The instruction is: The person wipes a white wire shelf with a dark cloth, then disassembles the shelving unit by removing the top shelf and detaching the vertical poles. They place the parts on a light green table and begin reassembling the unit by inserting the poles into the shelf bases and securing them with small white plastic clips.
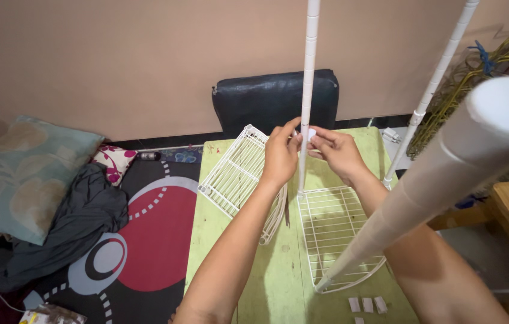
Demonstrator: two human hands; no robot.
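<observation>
Hands met at a slim white ribbed metal pole (pixel 308 90) that stood upright on a low light-green wooden table (pixel 230 240). The left hand (pixel 281 153) had its fingers curled toward the pole from the left, fingertips closed against it at about the height of the knuckles. The right hand (pixel 337 151) came in from the other side and pinched a small white plastic clip (pixel 311 134) between thumb and forefinger, the clip pressed right against the pole; whether it sat around the pole or only beside it could not be told.

The pole's foot stood at the near-left corner of a white wire shelf with a rounded front edge (pixel 335 231), which lay flat on the table. A second white pole (pixel 431 90) rose from the shelf's far-right corner, tilted to the right, and a third, thick in the view because it was close to the camera (pixel 446 168), slanted up from the shelf's near end. Another white wire shelf (pixel 233 174) lay propped at an angle to the left of the hands. Three small white plastic pieces (pixel 367 305) lay on the table near the front edge.

Beyond the table a black padded cushion (pixel 275 99) leaned on the beige wall. On the patterned red-and-black floor mat (pixel 146 240) to the left lay a dark grey cloth (pixel 80 222) and a pale teal pillow (pixel 23 174).
</observation>
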